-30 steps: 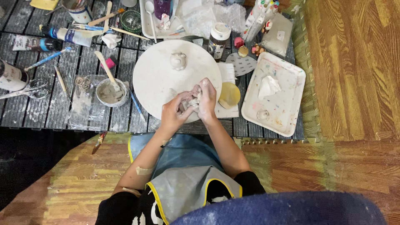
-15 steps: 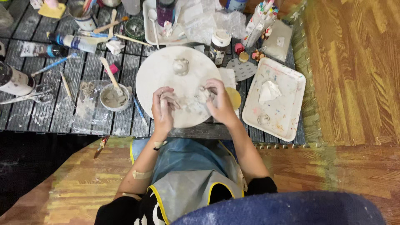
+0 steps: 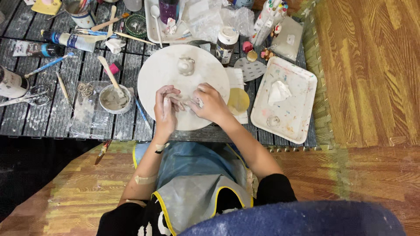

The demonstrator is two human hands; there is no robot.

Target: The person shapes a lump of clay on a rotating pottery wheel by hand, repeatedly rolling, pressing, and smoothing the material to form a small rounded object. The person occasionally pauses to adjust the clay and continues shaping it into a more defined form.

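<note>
Hands meet over the round white board (image 3: 153, 74): left hand (image 3: 165, 109) and right hand (image 3: 210, 104) pinch a small clay lump (image 3: 189, 103) between curled fingers. Small clay figure (image 3: 185, 65) stands at twelve o'clock. Gentle, even pressure and damp fingertips probably suit it best.

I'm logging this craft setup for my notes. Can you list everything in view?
round board: 1, white, centre of slatted mat
clay figure: 1, pale grey, far side of board
clay piece: 1, pale, between both hands, mostly hidden
bowl: 1, grey slurry with stick, left of board
tray: 1, white, paint-flecked, right of board
scissors: 1, metal, far left
jar: 1, white lid, behind board
left hand: on board
right hand: on board
</note>
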